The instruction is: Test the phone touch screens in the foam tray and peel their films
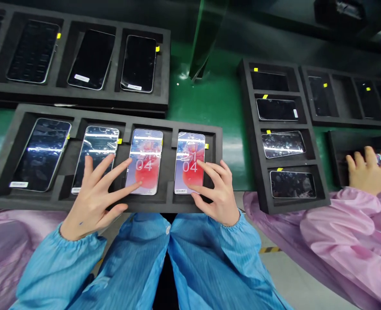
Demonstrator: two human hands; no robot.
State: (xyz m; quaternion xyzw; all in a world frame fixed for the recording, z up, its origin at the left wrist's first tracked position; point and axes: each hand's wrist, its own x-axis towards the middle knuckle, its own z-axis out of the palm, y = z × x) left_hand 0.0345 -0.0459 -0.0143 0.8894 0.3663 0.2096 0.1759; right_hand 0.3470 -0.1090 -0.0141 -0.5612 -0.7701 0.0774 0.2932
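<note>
A black foam tray (90,115) lies in front of me, holding several smartphones in separate slots. My left hand (96,198) is spread with its fingertips on the lit screen of a smartphone (144,161), and its other fingers lie over a darker, film-covered phone (96,146). My right hand (216,189) rests its fingertips on a second lit smartphone (189,163) at the tray's right end. Both lit screens show "04" over a red pattern. A dark phone (40,155) sits in the far left slot, away from both hands.
More black foam trays with phones (274,137) lie on a green conveyor belt (206,99) ahead and to the right. A co-worker's hand (367,170) in a pink sleeve (339,232) works at the right edge. A dark post (206,38) rises behind the belt.
</note>
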